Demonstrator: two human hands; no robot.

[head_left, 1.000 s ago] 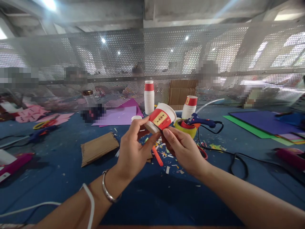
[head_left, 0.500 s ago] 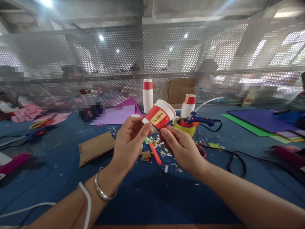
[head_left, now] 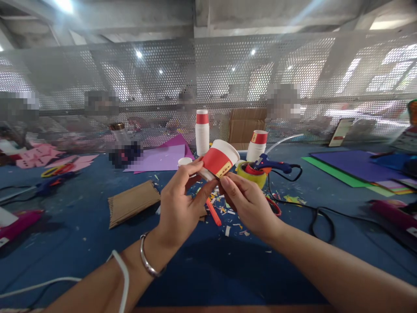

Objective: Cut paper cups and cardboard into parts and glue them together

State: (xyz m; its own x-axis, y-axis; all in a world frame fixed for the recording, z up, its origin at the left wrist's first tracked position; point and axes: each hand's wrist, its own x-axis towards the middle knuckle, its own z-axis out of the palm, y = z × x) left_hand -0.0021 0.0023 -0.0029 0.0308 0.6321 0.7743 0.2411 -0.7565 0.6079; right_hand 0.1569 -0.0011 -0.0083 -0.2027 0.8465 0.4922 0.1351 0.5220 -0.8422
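A red and white paper cup [head_left: 216, 158] is held tilted over the table, its white rim toward the upper right. My left hand [head_left: 182, 195] is closed around its base end, thumb at the lower edge. Against the cup's bottom edge, my right hand [head_left: 244, 195] pinches a thin dark piece too small to make out. Below the hands lies an orange utility knife [head_left: 213, 212] among paper scraps [head_left: 224, 213]. A small white cup [head_left: 185, 161] stands just behind my left hand.
Two stacks of paper cups, a tall stack [head_left: 202, 134] and a shorter stack [head_left: 257, 148], stand behind. A blue glue gun [head_left: 276, 165] rests on a yellow tape roll [head_left: 252, 174]. Cardboard [head_left: 133, 204] lies left; coloured sheets [head_left: 345, 163] lie right. A black cord [head_left: 325, 208] crosses the table.
The cup has turned in my hands, its yellow label moving down toward my right fingers. My left hand has shifted its grip lower, and its thumb is now near my right fingertips.
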